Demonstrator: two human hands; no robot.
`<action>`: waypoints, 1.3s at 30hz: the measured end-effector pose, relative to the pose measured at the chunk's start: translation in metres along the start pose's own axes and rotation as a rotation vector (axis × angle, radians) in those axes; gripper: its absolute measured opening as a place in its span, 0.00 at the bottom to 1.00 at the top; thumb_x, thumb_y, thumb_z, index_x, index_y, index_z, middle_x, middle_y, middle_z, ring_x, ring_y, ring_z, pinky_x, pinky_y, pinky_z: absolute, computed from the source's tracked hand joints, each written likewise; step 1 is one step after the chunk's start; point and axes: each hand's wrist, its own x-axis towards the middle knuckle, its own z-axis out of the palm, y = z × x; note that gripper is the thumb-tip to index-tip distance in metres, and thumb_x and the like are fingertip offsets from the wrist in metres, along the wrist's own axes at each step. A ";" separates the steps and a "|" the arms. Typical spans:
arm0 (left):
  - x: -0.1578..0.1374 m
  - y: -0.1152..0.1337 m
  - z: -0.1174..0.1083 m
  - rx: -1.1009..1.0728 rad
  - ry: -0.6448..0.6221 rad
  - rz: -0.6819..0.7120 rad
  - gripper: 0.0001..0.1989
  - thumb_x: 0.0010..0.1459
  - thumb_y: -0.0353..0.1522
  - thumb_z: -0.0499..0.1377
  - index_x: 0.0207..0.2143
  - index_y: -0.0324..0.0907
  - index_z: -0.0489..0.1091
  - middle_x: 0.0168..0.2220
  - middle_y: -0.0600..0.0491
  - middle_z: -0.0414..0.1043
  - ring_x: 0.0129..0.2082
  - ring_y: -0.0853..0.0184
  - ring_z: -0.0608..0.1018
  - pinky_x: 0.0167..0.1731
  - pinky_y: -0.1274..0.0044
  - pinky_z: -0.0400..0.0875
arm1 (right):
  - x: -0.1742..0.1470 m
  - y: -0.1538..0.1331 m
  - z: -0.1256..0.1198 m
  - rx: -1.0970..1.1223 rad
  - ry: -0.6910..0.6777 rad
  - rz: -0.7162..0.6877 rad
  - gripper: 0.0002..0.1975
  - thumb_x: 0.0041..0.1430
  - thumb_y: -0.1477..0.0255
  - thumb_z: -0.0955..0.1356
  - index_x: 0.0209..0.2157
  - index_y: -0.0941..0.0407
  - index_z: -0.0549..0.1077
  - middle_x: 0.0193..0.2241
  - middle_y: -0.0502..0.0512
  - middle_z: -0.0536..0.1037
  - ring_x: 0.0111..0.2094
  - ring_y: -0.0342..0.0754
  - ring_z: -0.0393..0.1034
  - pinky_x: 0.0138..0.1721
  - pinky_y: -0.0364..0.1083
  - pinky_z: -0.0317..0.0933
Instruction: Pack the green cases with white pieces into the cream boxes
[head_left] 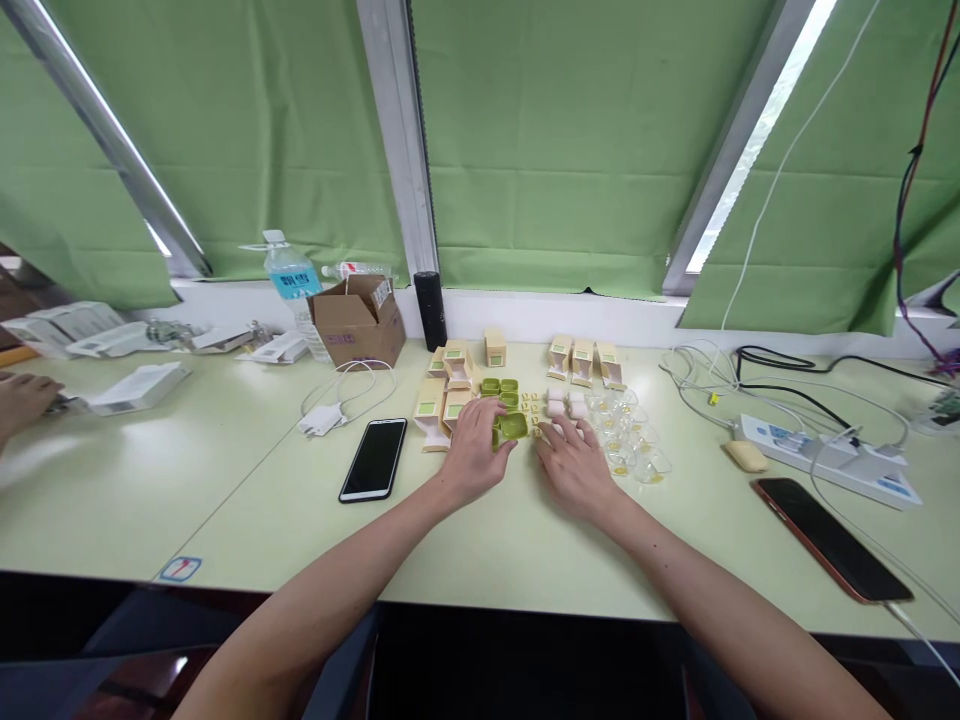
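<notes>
Hands [474, 452] flank a green cup [514, 426] amid cartons [428, 412] and clear plastic pieces [651, 464].

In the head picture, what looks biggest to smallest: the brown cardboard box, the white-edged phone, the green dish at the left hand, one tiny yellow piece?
Largest to smallest in the head view:
1. brown cardboard box
2. white-edged phone
3. green dish
4. tiny yellow piece
The phone is nearer the camera, yet the box looks bigger.

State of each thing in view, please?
Left hand: holding green cup
Right hand: by small yellow pieces, grip unclear
Cardboard box: flaps open
Left phone: screen dark
Right phone: screen dark, cabled
Power strip: plugs inserted
Green blinds: lowered
Black flask: upright
</notes>
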 end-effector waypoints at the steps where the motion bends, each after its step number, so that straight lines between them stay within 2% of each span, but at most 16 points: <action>1: 0.000 -0.002 0.001 -0.011 0.014 -0.004 0.18 0.58 0.29 0.62 0.51 0.43 0.63 0.54 0.42 0.70 0.58 0.52 0.71 0.59 0.58 0.65 | 0.000 -0.001 0.000 0.001 -0.004 -0.002 0.12 0.69 0.74 0.63 0.41 0.57 0.79 0.56 0.63 0.76 0.61 0.62 0.60 0.58 0.58 0.49; 8: 0.000 -0.007 0.002 -0.057 0.097 -0.008 0.19 0.58 0.28 0.64 0.51 0.43 0.67 0.51 0.45 0.75 0.55 0.54 0.75 0.57 0.59 0.68 | 0.005 -0.009 0.004 0.005 -0.010 0.016 0.11 0.69 0.72 0.64 0.39 0.59 0.78 0.41 0.61 0.80 0.51 0.60 0.67 0.57 0.58 0.54; 12: 0.000 -0.006 0.003 -0.084 0.110 -0.056 0.19 0.57 0.28 0.65 0.51 0.43 0.69 0.51 0.45 0.76 0.55 0.54 0.76 0.57 0.59 0.69 | 0.005 -0.011 0.003 -0.014 0.013 0.007 0.10 0.69 0.73 0.64 0.39 0.59 0.78 0.41 0.62 0.80 0.51 0.60 0.67 0.56 0.58 0.54; 15: 0.001 -0.005 0.002 -0.110 0.096 -0.136 0.19 0.56 0.28 0.65 0.51 0.44 0.70 0.50 0.46 0.77 0.55 0.54 0.76 0.57 0.59 0.69 | 0.002 -0.010 0.000 -0.002 0.043 -0.001 0.09 0.67 0.78 0.64 0.38 0.59 0.77 0.41 0.62 0.80 0.51 0.59 0.68 0.56 0.58 0.53; 18: 0.003 -0.004 0.001 -0.168 0.070 -0.209 0.19 0.56 0.30 0.66 0.51 0.44 0.72 0.51 0.47 0.77 0.55 0.54 0.77 0.59 0.59 0.68 | 0.000 -0.007 -0.004 0.066 0.127 -0.011 0.09 0.64 0.81 0.65 0.39 0.59 0.77 0.42 0.62 0.81 0.49 0.58 0.69 0.52 0.56 0.55; 24: 0.008 -0.003 -0.003 -0.388 0.051 -0.326 0.19 0.56 0.33 0.66 0.51 0.45 0.74 0.52 0.48 0.77 0.54 0.58 0.77 0.57 0.65 0.71 | 0.000 0.000 0.001 0.303 0.480 -0.070 0.11 0.64 0.82 0.64 0.43 0.58 0.75 0.42 0.59 0.83 0.39 0.52 0.74 0.44 0.52 0.61; 27: 0.009 -0.003 -0.004 -0.470 0.035 -0.367 0.20 0.55 0.32 0.65 0.51 0.44 0.74 0.52 0.48 0.77 0.54 0.59 0.77 0.56 0.67 0.71 | 0.000 0.002 0.004 0.411 0.592 -0.072 0.10 0.65 0.82 0.65 0.42 0.56 0.75 0.40 0.58 0.83 0.38 0.51 0.75 0.41 0.51 0.65; 33: 0.007 -0.006 -0.002 -0.496 0.027 -0.389 0.21 0.53 0.32 0.67 0.51 0.44 0.74 0.52 0.48 0.78 0.53 0.59 0.77 0.54 0.68 0.71 | -0.002 0.001 0.003 0.590 0.647 -0.010 0.09 0.65 0.81 0.64 0.37 0.53 0.72 0.32 0.54 0.80 0.34 0.49 0.74 0.37 0.49 0.68; 39: 0.007 -0.010 -0.001 -0.657 -0.019 -0.308 0.22 0.57 0.37 0.66 0.54 0.43 0.74 0.55 0.44 0.76 0.55 0.56 0.76 0.54 0.67 0.69 | -0.002 -0.004 -0.009 0.756 0.681 0.047 0.14 0.68 0.81 0.61 0.44 0.54 0.74 0.39 0.58 0.76 0.38 0.49 0.75 0.35 0.47 0.70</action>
